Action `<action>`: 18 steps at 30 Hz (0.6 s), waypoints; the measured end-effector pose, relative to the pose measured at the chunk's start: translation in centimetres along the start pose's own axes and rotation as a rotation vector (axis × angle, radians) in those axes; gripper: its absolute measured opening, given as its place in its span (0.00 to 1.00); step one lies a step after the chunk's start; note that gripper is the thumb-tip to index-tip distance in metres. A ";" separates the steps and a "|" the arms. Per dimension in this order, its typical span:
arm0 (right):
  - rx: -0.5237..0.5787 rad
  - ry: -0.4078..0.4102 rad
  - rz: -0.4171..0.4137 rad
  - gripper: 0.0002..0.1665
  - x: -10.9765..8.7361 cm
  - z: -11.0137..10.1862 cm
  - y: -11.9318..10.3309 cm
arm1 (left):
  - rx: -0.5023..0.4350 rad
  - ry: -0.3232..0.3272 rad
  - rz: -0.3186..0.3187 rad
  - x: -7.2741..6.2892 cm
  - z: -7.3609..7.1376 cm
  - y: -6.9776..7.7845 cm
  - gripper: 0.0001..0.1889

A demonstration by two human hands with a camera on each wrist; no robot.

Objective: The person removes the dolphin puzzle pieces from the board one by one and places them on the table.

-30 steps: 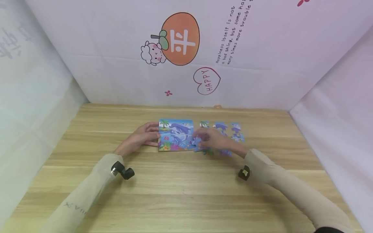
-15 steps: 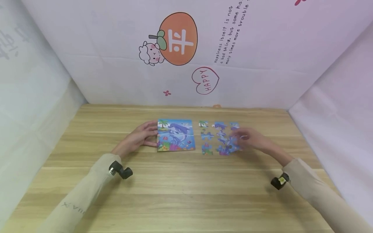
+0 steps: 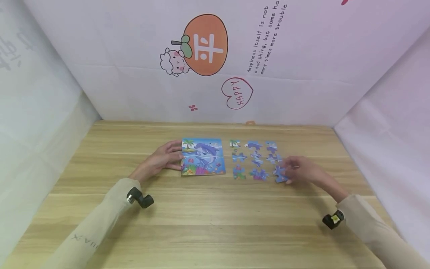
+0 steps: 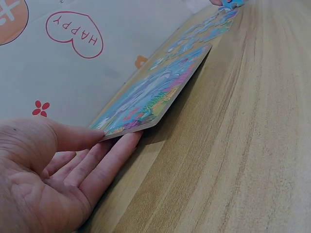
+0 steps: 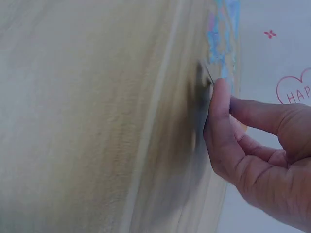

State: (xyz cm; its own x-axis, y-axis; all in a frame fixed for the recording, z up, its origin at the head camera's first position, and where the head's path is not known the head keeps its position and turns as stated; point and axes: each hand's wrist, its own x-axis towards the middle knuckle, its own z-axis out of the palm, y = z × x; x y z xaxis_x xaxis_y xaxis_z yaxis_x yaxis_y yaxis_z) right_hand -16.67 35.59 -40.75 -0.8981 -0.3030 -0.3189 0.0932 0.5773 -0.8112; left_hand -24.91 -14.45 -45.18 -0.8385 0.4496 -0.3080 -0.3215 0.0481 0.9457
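Note:
My left hand (image 3: 161, 158) pinches the left edge of a square dolphin picture board (image 3: 203, 157). In the left wrist view the thumb lies on top and the fingers underneath, and the board (image 4: 150, 94) tilts up off the wood. Over at the right, my right hand (image 3: 304, 171) pinches a blue jigsaw piece (image 3: 279, 174) at the lower right of the loose pieces. The right wrist view shows that piece (image 5: 209, 73) only as a thin edge at the fingertips. Several other jigsaw pieces (image 3: 256, 157) lie in rows between the board and my right hand.
Everything lies on a wood-grain table (image 3: 201, 216). Behind it rises a white printed backdrop (image 3: 134, 86) with an orange fruit drawing and a heart. White side walls (image 3: 386, 123) enclose the table left and right.
My right hand has moved from beside the board to the right, past the loose pieces, bringing a jigsaw piece to the lower right. My left hand keeps its hold on the board.

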 end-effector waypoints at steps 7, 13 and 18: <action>-0.143 0.067 0.075 0.13 0.0 0.7 -0.2 | 0.010 0.016 0.003 -0.2 0.2 0.1 0.41; -0.216 0.102 0.105 0.14 0.3 0.6 0.0 | 0.027 0.019 0.002 -0.1 0.2 0.1 0.41; -0.239 0.101 0.105 0.17 0.7 0.2 0.4 | 0.045 0.036 0.004 0.0 0.1 0.1 0.41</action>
State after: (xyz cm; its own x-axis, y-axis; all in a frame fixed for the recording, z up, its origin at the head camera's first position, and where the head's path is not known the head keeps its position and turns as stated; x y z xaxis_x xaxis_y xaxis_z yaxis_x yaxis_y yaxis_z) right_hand -17.18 35.42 -41.37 -0.9285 -0.1618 -0.3343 0.0947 0.7673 -0.6342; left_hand -24.88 -14.32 -45.09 -0.8551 0.4179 -0.3069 -0.2987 0.0868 0.9504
